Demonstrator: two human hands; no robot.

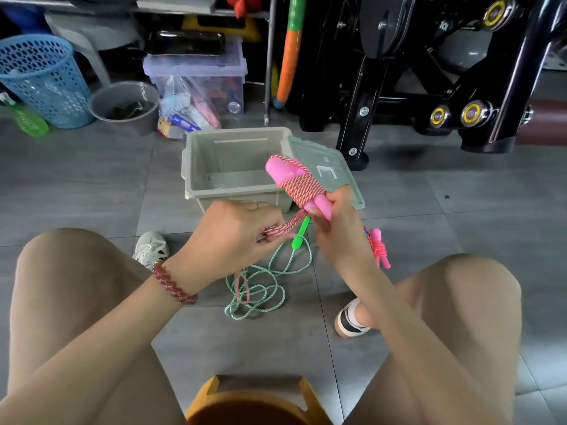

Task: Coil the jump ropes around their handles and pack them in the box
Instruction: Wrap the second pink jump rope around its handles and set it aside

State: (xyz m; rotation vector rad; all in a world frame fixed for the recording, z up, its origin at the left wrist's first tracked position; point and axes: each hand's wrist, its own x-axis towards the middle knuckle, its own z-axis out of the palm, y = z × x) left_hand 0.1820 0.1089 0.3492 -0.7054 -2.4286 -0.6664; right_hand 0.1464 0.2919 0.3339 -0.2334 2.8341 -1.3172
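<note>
My right hand point(339, 231) grips the lower end of a pair of pink handles point(280, 170), which are wound with red-and-white rope point(302, 188). My left hand point(228, 233) pinches the loose tail of that rope point(282, 228), pulled taut from the coil. Below my hands a green-and-white rope point(260, 289) with a green handle point(300, 234) lies loose on the floor. A bundled pink rope point(380, 248) lies on the floor to the right, partly hidden by my right forearm. The grey box point(196, 179) stands open beyond my hands, its lid point(334, 170) leaning at its right side.
I sit on an orange stool point(245, 400), knees apart, feet on the grey tiled floor. Behind the box stand a clear storage bin point(196, 75), a grey bucket point(125, 105), a blue basket point(43, 78), a green bottle point(26, 118) and black exercise equipment point(429, 87).
</note>
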